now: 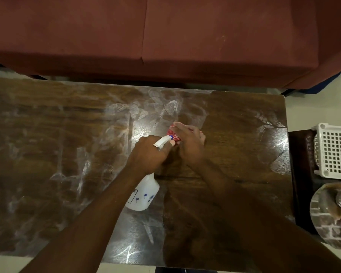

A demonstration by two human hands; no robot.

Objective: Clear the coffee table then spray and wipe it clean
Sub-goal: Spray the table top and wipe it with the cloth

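The dark wooden coffee table (47, 144) fills the view, its glossy top streaked with whitish smears. My left hand (149, 152) grips the neck of a white spray bottle (144, 196) with small blue flower prints, its nozzle pointing to the right. My right hand (189, 143) presses a red and white patterned cloth (173, 134) onto the table just beyond the nozzle. Most of the cloth is hidden under my fingers.
A dark red sofa (165, 36) runs along the table's far side. To the right of the table, a white perforated plastic basket (335, 152) sits on a dark stand, with a round brick-patterned object (331, 217) below it. Pale floor shows at the corners.
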